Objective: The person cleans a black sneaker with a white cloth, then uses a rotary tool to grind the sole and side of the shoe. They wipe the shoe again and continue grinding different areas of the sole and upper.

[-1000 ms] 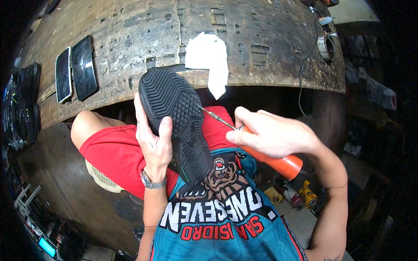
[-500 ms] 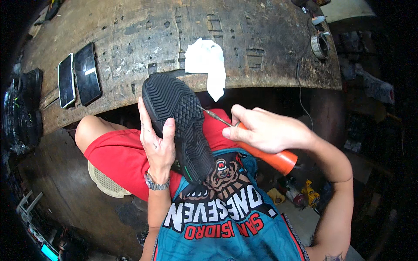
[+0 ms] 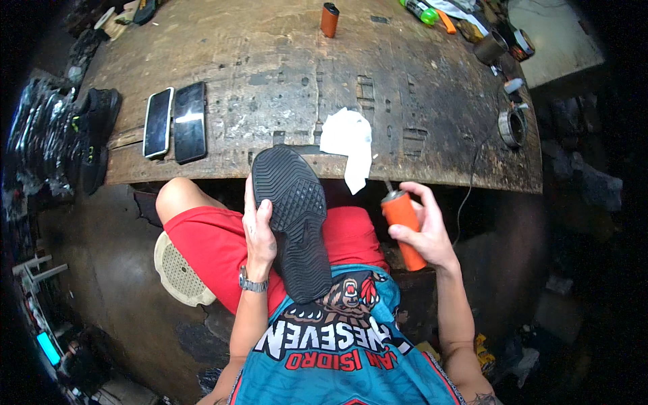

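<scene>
Sole up, a black shoe rests over my lap, its toe end near the table's front edge. My left hand is closed on the shoe's left side, thumb lying on the sole. To the right of the shoe, apart from it, my right hand grips an awl by its thick orange handle. The thin metal shaft points up and away toward the table edge. A crumpled white cloth or paper lies at that edge, one strip hanging over.
Two phones lie side by side on the worn wooden table. Black shoes and plastic-wrapped goods stand at the left. An orange cylinder is at the back; a tape roll sits near the right edge, beside a hanging cord.
The awl's tip has left the sole's right edge. My right hand has drawn back and turned the awl more upright. The view has shifted, showing more of the table.
</scene>
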`<state>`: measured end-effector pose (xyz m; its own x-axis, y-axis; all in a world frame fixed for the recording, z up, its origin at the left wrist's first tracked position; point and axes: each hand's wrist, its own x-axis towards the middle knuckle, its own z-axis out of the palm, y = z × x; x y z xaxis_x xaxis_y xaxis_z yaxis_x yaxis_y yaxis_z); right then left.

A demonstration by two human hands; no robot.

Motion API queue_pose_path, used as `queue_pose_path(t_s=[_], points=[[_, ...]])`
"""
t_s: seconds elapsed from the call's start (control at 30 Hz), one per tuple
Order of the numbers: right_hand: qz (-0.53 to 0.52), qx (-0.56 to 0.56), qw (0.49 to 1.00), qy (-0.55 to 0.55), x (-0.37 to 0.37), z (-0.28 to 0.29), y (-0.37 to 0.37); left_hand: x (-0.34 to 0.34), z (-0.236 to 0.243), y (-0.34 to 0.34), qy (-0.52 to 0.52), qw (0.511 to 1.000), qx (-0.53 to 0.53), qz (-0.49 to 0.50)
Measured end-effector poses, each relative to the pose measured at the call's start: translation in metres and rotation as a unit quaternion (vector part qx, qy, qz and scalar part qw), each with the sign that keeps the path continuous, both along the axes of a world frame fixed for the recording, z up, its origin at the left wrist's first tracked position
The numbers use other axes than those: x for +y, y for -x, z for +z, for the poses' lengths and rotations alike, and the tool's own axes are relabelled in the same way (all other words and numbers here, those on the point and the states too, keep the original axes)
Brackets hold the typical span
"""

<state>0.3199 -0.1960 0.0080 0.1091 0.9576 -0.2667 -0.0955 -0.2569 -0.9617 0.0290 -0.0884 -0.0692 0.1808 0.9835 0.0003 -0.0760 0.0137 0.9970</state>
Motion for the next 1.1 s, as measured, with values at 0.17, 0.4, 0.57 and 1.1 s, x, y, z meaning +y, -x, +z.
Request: queue_pose_path(t_s=[0.17,0.4,0.57,1.1], points=[[-0.066,0.124,0.99,-0.019,0.004,-0.01,-0.018,0.006,-0.007,-0.002,0.017,0.999,0.013,0.05],[-0.079,-0.01,0.994,-0.072,0.019,-0.036,-0.021,-0.009,0.042,-0.006,-0.296,0.852,0.421,0.093],[-0.088,0.042,0.994,-0.055,0.019,-0.038,-0.016,-0.011,0.071,-0.024,-0.321,0.837,0.439,-0.063],[-0.163,0.071,0.984,0.025,0.028,-0.035,-0.02,-0.007,0.074,-0.019,-0.216,0.807,0.521,-0.176]])
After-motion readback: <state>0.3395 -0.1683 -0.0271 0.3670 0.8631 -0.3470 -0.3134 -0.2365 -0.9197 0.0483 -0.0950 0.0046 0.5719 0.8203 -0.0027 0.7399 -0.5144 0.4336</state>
